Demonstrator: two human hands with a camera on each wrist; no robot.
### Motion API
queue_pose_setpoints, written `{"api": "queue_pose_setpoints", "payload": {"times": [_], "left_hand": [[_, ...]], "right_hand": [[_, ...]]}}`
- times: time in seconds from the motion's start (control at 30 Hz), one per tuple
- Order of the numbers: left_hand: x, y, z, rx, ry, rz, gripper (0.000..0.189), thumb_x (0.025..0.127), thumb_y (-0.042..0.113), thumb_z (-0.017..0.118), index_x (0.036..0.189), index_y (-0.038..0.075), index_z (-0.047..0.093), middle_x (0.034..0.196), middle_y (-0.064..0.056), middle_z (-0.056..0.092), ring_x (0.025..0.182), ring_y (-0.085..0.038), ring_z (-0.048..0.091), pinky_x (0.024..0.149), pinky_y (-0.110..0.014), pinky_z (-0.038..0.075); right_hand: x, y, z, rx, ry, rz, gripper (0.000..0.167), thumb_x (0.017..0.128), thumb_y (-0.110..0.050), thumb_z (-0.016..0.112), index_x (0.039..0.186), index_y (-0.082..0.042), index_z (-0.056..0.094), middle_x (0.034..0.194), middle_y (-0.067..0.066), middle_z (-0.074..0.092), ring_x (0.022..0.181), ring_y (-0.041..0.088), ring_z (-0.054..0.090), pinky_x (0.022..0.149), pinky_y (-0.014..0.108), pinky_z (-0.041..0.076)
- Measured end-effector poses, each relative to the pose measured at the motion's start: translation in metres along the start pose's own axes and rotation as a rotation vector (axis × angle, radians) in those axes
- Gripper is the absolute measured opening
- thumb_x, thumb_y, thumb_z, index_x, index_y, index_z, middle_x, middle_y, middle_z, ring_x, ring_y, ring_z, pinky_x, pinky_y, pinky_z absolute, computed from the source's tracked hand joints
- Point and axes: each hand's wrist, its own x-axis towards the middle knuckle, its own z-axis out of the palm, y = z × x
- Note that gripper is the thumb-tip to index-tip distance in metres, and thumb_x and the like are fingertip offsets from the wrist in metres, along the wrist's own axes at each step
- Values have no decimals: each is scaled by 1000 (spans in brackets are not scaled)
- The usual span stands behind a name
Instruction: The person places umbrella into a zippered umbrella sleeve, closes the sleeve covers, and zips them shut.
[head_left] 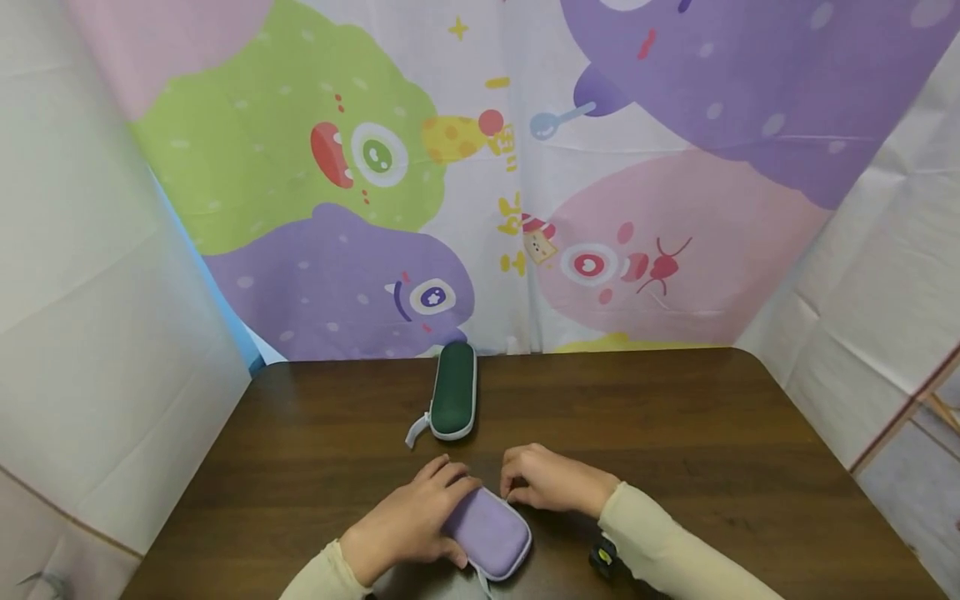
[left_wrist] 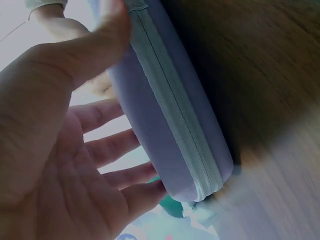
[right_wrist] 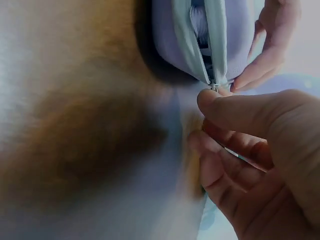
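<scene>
A lilac zip case lies on the table near its front edge. My left hand grips it across the far left end, thumb on one side and fingers on the other, as the left wrist view also shows. At the case's right side my right hand pinches the zipper pull between thumb and forefinger. Along the side seen in the right wrist view the zipper is parted, and something pale and ribbed shows inside; its kind is unclear. On the left wrist side the zipper is closed.
A dark green zip case with a pale strap lies farther back, by the printed curtain. The brown table has white cloth walls at its sides. A small black device is beneath my right forearm.
</scene>
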Motion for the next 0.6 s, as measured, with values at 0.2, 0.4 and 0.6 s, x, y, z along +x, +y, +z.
{"api": "queue_pose_setpoints", "payload": {"times": [0.2,0.4,0.6], "left_hand": [[-4,-3,-1,-11,-8,-43,81,72,32,93,140,3,58,138,-17,56,134,-55,47,104,-55,51],[-6,-5,-3,9,4,-37,78,73,28,93,138,2,59,135,-19,57,133,-47,52,111,-56,45],[-5,-6,-5,14,10,-22,76,72,27,93,135,1,60,130,-17,59,129,-40,56,112,-58,43]], "right_hand": [[15,3,-2,-61,-12,-10,8,92,-6,76,90,-13,79,92,-4,71,85,0,63,78,14,52],[26,5,-4,-86,-35,-24,8,91,-5,76,91,-12,80,90,-3,71,81,0,62,74,13,51],[28,6,-5,-99,-48,-45,9,90,-4,76,91,-12,80,90,-3,71,80,0,61,74,13,51]]}}
